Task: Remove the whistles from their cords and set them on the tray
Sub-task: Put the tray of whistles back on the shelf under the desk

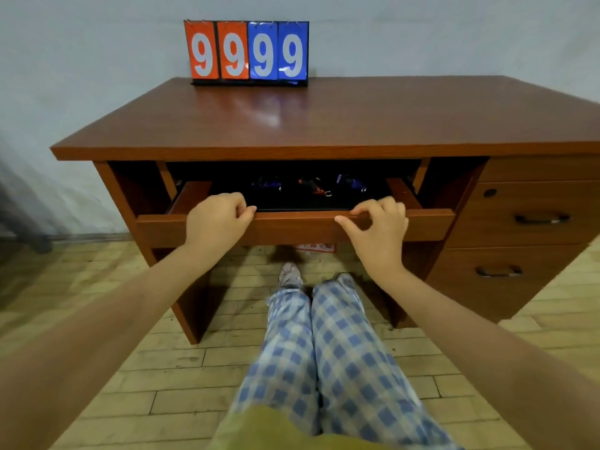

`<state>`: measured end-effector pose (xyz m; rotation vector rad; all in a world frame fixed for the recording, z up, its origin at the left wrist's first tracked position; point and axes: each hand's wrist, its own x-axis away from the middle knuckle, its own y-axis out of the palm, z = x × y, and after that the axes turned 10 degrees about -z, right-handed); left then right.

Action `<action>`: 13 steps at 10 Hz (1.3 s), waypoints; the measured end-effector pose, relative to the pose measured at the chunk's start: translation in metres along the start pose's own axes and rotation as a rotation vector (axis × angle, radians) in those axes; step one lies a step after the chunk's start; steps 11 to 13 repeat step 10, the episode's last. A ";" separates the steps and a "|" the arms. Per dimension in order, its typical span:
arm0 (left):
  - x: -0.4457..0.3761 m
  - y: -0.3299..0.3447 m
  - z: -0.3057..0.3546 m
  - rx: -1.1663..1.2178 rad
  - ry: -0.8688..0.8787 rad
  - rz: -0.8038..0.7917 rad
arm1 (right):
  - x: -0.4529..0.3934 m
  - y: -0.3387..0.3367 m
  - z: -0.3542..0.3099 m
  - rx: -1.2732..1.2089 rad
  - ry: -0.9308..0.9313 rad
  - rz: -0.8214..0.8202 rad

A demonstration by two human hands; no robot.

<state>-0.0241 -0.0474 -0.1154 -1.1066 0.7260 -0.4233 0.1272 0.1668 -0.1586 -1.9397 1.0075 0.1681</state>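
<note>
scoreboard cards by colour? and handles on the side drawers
Orange cards: 2
Blue cards: 2
Side drawer handles: 2
Total: 6

**Drawer contents dark, edges cropped**

Drawer (pixel 292 219) interior is in deep shadow under the desk top (pixel 324 125); far part hidden. Blue items (pixel 266 185) and a red item (pixel 316 188) inside are too small and dim, possibly whistles on cords, can't confirm. Left hand (pixel 216 219) fingertips curl over the drawer front, tips hidden. Both forearms cropped by bottom corners. Desk's right side cut by frame edge. Red label (pixel 316 247) on the floor under the desk mostly blocked, unreadable.
</note>
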 end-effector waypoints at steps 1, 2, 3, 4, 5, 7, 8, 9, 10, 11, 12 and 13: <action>-0.007 0.007 -0.010 -0.116 0.030 0.073 | -0.007 0.011 0.001 0.054 0.080 0.018; -0.010 0.010 -0.014 -0.162 -0.022 0.030 | -0.014 0.016 0.006 0.069 0.072 0.040; -0.024 0.010 -0.012 -0.060 -0.089 -0.006 | -0.026 0.023 0.005 -0.081 0.094 0.029; -0.036 0.014 -0.012 -0.001 -0.122 0.006 | -0.034 0.028 -0.002 -0.327 0.294 -0.094; -0.054 0.027 -0.020 0.423 -0.290 -0.145 | -0.053 0.033 -0.002 -0.570 0.471 -0.173; -0.075 0.036 -0.018 0.966 -0.486 -0.193 | -0.088 0.045 0.005 -0.556 0.523 -0.248; -0.076 0.039 -0.017 0.943 -0.471 -0.187 | -0.089 0.045 0.009 -0.493 0.478 -0.288; -0.074 0.038 -0.017 0.908 -0.458 -0.210 | -0.086 0.045 0.010 -0.507 0.448 -0.321; -0.071 0.033 -0.014 0.820 -0.451 -0.365 | -0.077 0.042 0.009 -0.492 0.381 -0.366; -0.071 0.033 -0.014 0.820 -0.451 -0.365 | -0.077 0.042 0.009 -0.492 0.381 -0.366; -0.071 0.033 -0.014 0.820 -0.451 -0.365 | -0.077 0.042 0.009 -0.492 0.381 -0.366; -0.071 0.033 -0.014 0.820 -0.451 -0.365 | -0.077 0.042 0.009 -0.492 0.381 -0.366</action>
